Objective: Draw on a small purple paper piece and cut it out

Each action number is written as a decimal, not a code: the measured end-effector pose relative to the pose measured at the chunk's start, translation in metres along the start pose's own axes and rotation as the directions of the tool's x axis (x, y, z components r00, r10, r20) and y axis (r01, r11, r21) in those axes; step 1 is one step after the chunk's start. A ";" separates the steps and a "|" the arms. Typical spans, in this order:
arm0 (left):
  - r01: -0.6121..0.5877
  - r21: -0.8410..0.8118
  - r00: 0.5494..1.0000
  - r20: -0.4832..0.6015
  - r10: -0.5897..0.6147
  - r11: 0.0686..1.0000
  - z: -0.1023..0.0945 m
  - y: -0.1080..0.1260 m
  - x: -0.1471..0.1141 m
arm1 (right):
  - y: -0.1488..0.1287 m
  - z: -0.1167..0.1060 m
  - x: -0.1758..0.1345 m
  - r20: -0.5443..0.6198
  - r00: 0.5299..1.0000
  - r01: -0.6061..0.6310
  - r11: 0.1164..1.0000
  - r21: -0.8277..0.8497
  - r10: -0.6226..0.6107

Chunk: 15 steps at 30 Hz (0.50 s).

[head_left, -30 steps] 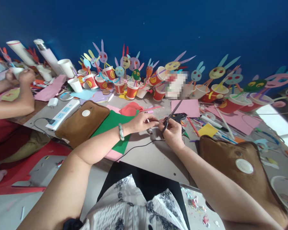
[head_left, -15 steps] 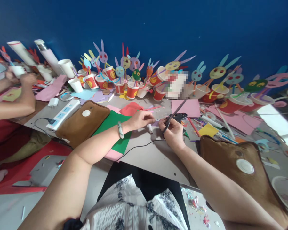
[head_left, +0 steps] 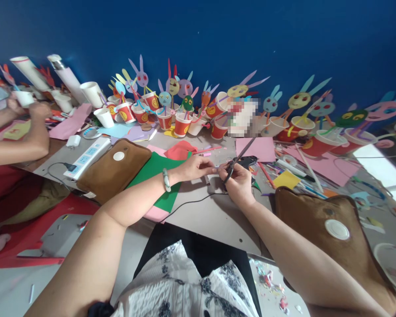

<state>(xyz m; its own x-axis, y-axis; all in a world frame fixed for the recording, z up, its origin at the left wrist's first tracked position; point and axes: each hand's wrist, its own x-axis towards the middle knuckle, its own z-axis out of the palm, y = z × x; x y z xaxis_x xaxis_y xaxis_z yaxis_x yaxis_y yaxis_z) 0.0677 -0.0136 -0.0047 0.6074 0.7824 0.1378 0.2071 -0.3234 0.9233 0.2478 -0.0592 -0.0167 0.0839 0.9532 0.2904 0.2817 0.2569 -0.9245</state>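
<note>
My right hand (head_left: pixel 239 184) is closed around a pair of dark scissors (head_left: pixel 243 152), whose blades point up and away from me. My left hand (head_left: pixel 198 168) reaches in from the left, thumb and fingers pinched on a small purple strip (head_left: pixel 217 169), probably paper. The strip's right end meets the fingertips of my right hand; whether those grip it too is hard to see. Under my left wrist lies a green sheet (head_left: pixel 167 200), with a red paper piece (head_left: pixel 180 149) just beyond. A black object (head_left: pixel 249 162) sits behind my right hand, partly hidden.
Paper cups with rabbit-faced figures (head_left: pixel 183 125) line the blue wall. Brown cushion-like pouches (head_left: pixel 115 167) lie on both sides. A power strip (head_left: pixel 88 158) is at left, pens and a yellow paper (head_left: pixel 286 179) at right. A black cord (head_left: pixel 191 200) crosses the table. Another person's arms (head_left: pixel 26 136) work at far left.
My left hand has moved slightly right, bringing the small purple strip to the fingertips of my right hand. My right hand and the scissors have stayed almost still.
</note>
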 end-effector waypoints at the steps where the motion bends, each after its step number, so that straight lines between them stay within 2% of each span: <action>1: -0.004 0.009 1.000 0.011 0.004 1.000 0.001 0.001 -0.001 | 0.000 0.000 0.000 0.002 1.000 -0.004 1.000 0.002 0.004; 8: -0.004 0.033 1.000 -0.019 0.005 0.999 -0.002 0.005 -0.001 | 0.000 0.000 0.000 -0.009 1.000 -0.002 1.000 -0.011 0.001; 15: 0.034 0.076 0.994 -0.102 -0.026 0.997 -0.008 -0.008 0.002 | 0.002 0.000 0.001 -0.019 0.999 0.027 0.999 0.025 -0.027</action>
<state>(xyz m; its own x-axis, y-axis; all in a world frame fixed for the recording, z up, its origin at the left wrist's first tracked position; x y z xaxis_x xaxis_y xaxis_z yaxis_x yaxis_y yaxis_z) 0.0610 -0.0057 -0.0086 0.5206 0.8407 0.1492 0.2855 -0.3361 0.8975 0.2480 -0.0575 -0.0180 0.0943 0.9428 0.3197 0.2596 0.2867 -0.9222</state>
